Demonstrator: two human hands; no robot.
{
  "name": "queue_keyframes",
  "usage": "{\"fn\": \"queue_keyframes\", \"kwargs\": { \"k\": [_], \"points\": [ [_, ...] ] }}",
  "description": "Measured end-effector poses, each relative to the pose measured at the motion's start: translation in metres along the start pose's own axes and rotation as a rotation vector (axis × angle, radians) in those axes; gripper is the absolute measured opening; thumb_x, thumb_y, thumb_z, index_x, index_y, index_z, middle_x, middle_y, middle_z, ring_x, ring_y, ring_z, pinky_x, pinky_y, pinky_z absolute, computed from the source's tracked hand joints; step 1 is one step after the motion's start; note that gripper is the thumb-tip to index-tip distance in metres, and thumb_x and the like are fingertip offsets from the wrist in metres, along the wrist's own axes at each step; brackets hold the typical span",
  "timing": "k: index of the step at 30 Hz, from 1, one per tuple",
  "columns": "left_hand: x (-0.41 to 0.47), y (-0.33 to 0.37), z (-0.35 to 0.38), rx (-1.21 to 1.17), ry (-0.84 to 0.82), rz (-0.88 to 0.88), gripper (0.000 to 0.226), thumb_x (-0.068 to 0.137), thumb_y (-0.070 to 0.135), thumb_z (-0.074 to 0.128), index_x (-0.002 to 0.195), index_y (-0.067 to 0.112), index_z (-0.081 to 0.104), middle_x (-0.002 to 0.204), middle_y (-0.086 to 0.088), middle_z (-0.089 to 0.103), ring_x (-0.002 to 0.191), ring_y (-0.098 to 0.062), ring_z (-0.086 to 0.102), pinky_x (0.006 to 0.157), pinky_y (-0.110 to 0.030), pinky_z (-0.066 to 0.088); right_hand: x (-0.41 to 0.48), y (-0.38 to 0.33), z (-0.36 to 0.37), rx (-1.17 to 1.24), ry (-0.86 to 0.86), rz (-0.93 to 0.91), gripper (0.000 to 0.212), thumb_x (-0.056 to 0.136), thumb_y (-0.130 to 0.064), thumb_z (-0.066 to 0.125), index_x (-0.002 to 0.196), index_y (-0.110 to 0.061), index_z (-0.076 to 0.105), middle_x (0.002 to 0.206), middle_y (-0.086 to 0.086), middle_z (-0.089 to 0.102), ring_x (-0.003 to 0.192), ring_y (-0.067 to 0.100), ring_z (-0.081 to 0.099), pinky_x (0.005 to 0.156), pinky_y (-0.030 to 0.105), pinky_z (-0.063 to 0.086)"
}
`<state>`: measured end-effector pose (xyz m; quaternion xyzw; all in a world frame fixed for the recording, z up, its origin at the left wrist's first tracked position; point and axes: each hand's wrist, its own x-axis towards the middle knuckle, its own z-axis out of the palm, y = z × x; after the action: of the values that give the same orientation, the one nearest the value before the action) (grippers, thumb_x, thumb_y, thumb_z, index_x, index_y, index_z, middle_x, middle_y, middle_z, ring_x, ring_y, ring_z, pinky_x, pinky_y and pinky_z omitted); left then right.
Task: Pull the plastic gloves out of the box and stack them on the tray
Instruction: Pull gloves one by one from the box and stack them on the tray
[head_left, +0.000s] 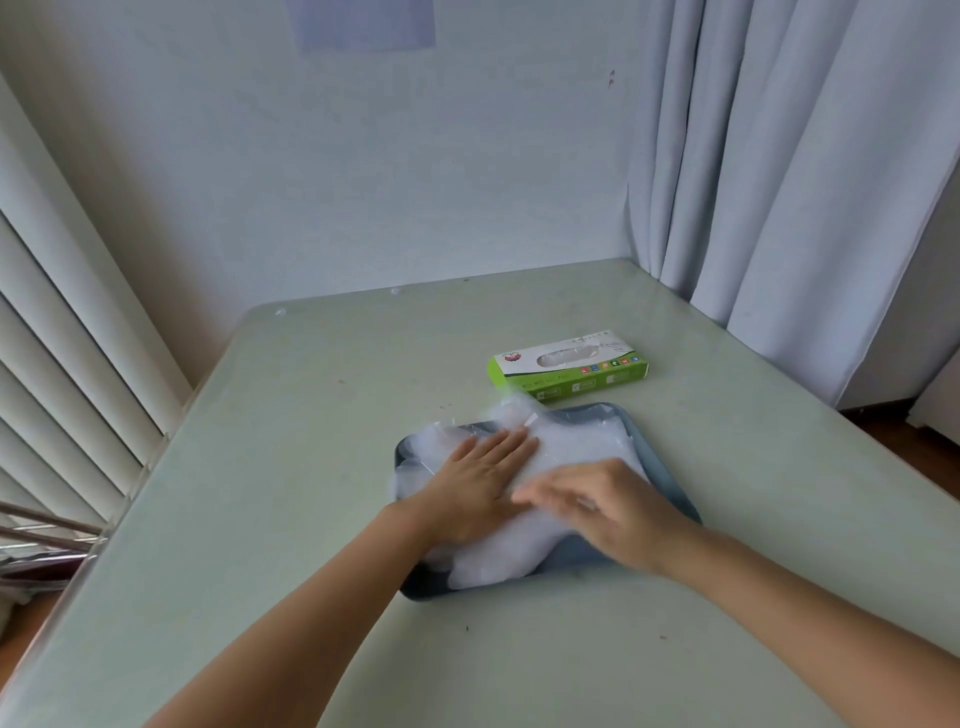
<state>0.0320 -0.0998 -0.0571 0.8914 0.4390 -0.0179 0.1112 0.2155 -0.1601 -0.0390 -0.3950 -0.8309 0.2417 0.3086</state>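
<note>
Left hand (480, 486) lies flat, fingers straight; right hand (615, 512), blurred, reaches across with fingers relaxed.

Two bare hands, the left hand (478, 488) and the right hand (613, 512), are spread over one heap of plastic gloves (571, 447) (too filmy to count singly) in one dark tray (631, 431) beneath them. One green box (569, 371) sits beyond the fingertips, on one pale table (311, 415).
</note>
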Motion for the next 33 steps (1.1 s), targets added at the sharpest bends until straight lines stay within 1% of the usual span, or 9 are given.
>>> {"fn": "queue_keyframes", "kwargs": {
  "k": [3,8,11,14,18,22,25,28,33],
  "points": [
    [0.000,-0.001,0.005,0.001,0.033,-0.006,0.072,0.095,0.061,0.025,0.153,0.029,-0.004,0.159,0.012,-0.010,0.146,-0.006,-0.009,0.119,-0.034,-0.007,0.007,0.019,-0.011,-0.347,-0.172,0.177,0.059,0.098,-0.051,0.035,0.148,-0.020,0.033,0.155,-0.005,0.028,0.143,0.006,0.023,0.117,0.020,0.015],
    [-0.004,-0.004,0.007,0.024,0.037,-0.026,0.082,0.086,0.076,0.019,0.151,0.033,-0.006,0.158,0.014,-0.012,0.146,-0.006,-0.011,0.116,-0.037,-0.015,-0.001,0.034,-0.028,-0.642,-0.534,0.353,0.098,0.060,-0.082,-0.004,0.148,-0.039,-0.013,0.157,-0.002,-0.023,0.145,0.018,-0.019,0.114,0.032,-0.014],
    [-0.013,-0.009,0.008,0.010,0.034,-0.083,0.097,0.071,0.087,0.006,0.151,0.034,-0.008,0.158,0.012,-0.015,0.146,-0.007,-0.012,0.116,-0.047,-0.013,-0.002,0.032,-0.044,-0.712,-0.610,0.392,0.107,0.050,-0.089,-0.007,0.147,-0.044,-0.013,0.159,0.004,-0.018,0.147,0.023,-0.014,0.114,0.035,-0.015],
    [-0.025,-0.006,-0.004,-0.012,-0.039,-0.143,0.105,0.065,0.087,0.009,0.152,0.030,-0.008,0.158,0.012,-0.014,0.146,-0.007,-0.013,0.117,-0.050,-0.007,0.005,0.026,-0.059,-0.639,-0.592,0.406,0.084,0.076,-0.079,0.028,0.150,-0.041,0.016,0.160,0.002,0.010,0.147,0.018,0.007,0.117,0.029,-0.003],
    [-0.022,-0.006,-0.040,-0.184,0.147,-0.194,0.071,0.082,0.065,0.051,0.143,0.029,0.040,0.145,0.012,0.042,0.135,-0.011,0.038,0.109,-0.024,0.027,0.042,0.040,-0.089,-0.446,-0.154,0.319,0.031,0.087,-0.042,0.063,0.111,-0.023,0.069,0.111,-0.008,0.067,0.103,0.009,0.059,0.086,0.025,0.042],
    [0.020,-0.013,-0.078,-0.273,0.459,-0.240,0.030,0.091,0.035,0.061,0.115,0.017,0.065,0.112,0.003,0.068,0.100,-0.012,0.062,0.087,-0.022,0.044,0.097,0.073,-0.109,-0.382,0.113,0.379,0.009,0.084,-0.015,0.068,0.088,-0.014,0.076,0.087,0.002,0.072,0.082,0.019,0.064,0.076,0.030,0.046],
    [0.064,-0.018,-0.094,-0.327,0.472,-0.250,0.034,0.090,0.032,0.062,0.119,0.015,0.062,0.117,0.000,0.066,0.105,-0.014,0.060,0.088,-0.022,0.043,0.134,0.093,-0.107,-0.447,0.115,0.584,0.030,0.081,-0.032,0.070,0.063,-0.010,0.061,0.063,0.008,0.057,0.069,0.027,0.053,0.055,0.030,0.035],
    [0.103,-0.021,-0.095,-0.323,0.328,-0.242,0.058,0.085,0.035,0.068,0.137,0.016,0.048,0.137,-0.002,0.053,0.122,-0.017,0.051,0.097,-0.022,0.035,0.159,0.105,-0.088,-0.550,0.039,0.800,0.064,0.067,-0.066,0.072,0.088,-0.008,0.060,0.093,0.009,0.064,0.094,0.030,0.057,0.070,0.030,0.041],
    [0.143,-0.025,-0.070,-0.298,0.029,-0.265,0.070,0.075,0.046,0.076,0.129,0.012,0.047,0.129,-0.005,0.054,0.108,-0.022,0.051,0.084,-0.030,0.041,0.177,0.101,-0.064,-0.671,0.013,0.950,0.059,0.077,-0.054,0.068,0.120,-0.016,0.053,0.121,0.004,0.057,0.116,0.027,0.049,0.091,0.035,0.034]
  ]
}}
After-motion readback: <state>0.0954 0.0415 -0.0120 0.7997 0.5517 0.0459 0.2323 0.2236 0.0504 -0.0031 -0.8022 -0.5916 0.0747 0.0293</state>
